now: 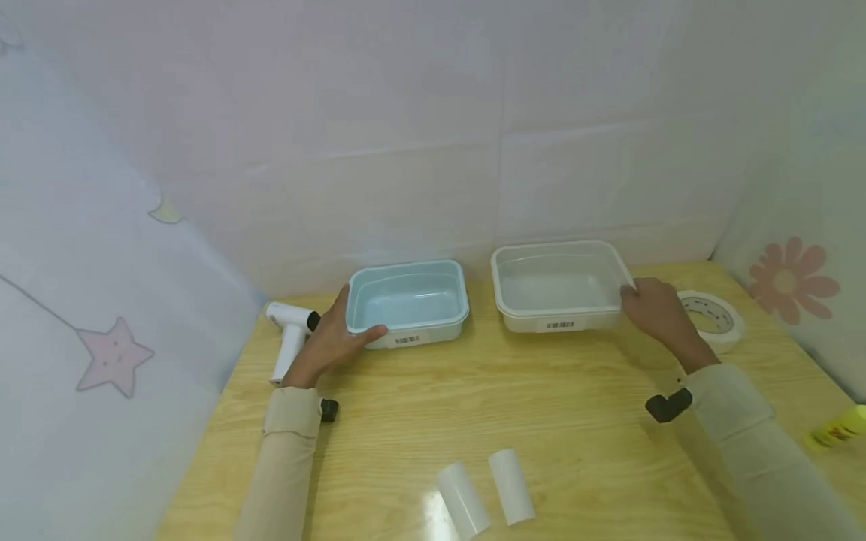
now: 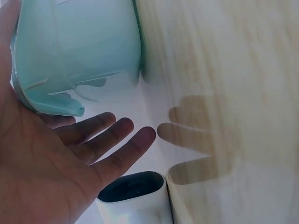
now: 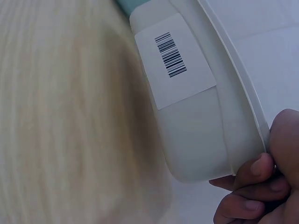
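Towards the back of the table, my left hand (image 1: 333, 338) touches the left end of a light-blue plastic container (image 1: 436, 332). The thumb lies over its front rim; in the left wrist view the other fingers are straight and spread beside the blue wall (image 2: 93, 51). My right hand (image 1: 656, 312) grips the right rim of a white plastic container (image 1: 588, 323), thumb above and fingers curled beneath. This white container (image 3: 201, 144) is raised over the wood, with a shadow below it and a barcode label (image 3: 173, 60) on its side. Both containers look empty inside.
A white gun-shaped device (image 1: 291, 342) with a black nozzle lies by my left hand. A roll of tape (image 1: 734, 327) lies right of my right hand. Two white cylinders (image 1: 463, 500) lie at the front. A yellow bottle (image 1: 839, 428) is at the right edge.
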Demonstrator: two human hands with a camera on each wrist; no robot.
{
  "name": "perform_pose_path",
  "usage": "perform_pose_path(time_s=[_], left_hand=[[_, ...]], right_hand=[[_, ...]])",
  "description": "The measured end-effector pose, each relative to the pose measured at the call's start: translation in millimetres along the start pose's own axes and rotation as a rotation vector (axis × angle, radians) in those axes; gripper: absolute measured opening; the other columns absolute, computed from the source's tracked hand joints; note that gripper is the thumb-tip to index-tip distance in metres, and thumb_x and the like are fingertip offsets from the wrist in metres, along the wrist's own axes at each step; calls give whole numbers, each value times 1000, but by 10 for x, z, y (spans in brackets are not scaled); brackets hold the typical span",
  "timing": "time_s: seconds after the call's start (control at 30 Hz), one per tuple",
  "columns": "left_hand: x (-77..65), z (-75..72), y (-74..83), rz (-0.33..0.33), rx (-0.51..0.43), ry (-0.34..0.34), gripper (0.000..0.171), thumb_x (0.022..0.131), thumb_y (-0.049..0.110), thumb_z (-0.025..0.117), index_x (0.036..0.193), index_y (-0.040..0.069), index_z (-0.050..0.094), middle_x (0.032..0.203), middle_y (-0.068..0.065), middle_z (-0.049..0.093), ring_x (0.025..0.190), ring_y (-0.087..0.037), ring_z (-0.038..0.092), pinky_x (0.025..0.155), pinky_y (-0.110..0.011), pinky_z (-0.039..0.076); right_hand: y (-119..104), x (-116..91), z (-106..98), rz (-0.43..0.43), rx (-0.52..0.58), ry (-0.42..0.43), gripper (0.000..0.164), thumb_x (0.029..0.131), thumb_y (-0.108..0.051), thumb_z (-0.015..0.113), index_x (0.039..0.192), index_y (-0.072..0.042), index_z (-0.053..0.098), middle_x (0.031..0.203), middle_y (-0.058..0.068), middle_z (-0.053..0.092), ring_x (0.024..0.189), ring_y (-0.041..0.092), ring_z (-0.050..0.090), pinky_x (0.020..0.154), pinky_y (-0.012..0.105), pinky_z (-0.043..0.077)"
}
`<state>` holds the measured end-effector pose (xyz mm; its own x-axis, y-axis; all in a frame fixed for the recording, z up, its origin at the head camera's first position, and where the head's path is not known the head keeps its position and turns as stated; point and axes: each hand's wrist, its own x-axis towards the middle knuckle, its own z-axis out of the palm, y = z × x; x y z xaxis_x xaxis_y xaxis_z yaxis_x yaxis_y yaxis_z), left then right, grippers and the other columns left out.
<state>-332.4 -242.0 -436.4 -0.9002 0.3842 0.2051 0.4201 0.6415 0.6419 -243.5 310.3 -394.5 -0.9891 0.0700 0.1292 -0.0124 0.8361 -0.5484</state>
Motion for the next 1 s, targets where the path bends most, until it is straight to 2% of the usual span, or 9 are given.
perform_pose_path(time_s=[0.1,0.23,0.43,0.57,0.63,0.8,0.9,1.0], left_hand=[[3,-11,0,-8,-1,-3,109,87,53,75,162,30,0,152,-19,38,129,-41,48,96,-64,44],[-4,-14,-29,-20,5,1,111,86,55,75,163,24,1,153,-19,38,130,-40,48,96,-63,44],[-25,-10,-97,-18,-16,26,110,85,52,77,163,21,5,152,-18,40,130,-39,48,97,-61,44],[-50,11,-118,1,-31,36,107,86,50,77,162,23,8,152,-16,40,131,-38,47,98,-62,43],[-62,16,-107,8,-40,42,107,85,50,78,162,29,7,154,-13,39,132,-38,46,99,-62,42],[-86,26,-52,17,-64,37,108,85,50,78,161,40,1,161,-3,29,141,-35,38,103,-65,38],[-91,36,-33,34,-72,33,108,86,47,79,162,36,3,161,0,29,143,-33,36,105,-65,36],[-79,48,-35,48,-85,38,103,86,42,81,161,29,12,156,0,36,141,-30,38,106,-63,35]], right_hand=[[-223,59,-79,-36,29,35,43,106,-25,31,69,-8,44,56,4,41,48,20,36,44,35,32],[-636,160,-105,-82,88,26,42,105,-24,32,73,-5,50,55,4,42,46,19,35,41,34,32],[-1294,360,153,-109,180,-8,38,101,-19,34,82,2,59,56,5,45,44,16,35,38,30,31],[-1626,457,418,-141,229,-27,38,98,-18,37,97,7,64,61,8,52,45,17,42,37,29,36],[-1757,488,561,-151,249,-34,38,98,-18,38,101,8,65,63,10,55,45,17,44,38,29,38],[-1987,514,865,-131,307,-47,33,98,-18,40,92,4,63,65,10,56,46,17,46,38,29,38],[-2079,511,984,-118,330,-54,31,98,-18,40,89,3,62,66,11,57,48,18,49,39,29,41],[-2132,506,1067,-112,341,-60,32,98,-18,40,91,4,62,68,12,59,49,19,52,40,30,43]])
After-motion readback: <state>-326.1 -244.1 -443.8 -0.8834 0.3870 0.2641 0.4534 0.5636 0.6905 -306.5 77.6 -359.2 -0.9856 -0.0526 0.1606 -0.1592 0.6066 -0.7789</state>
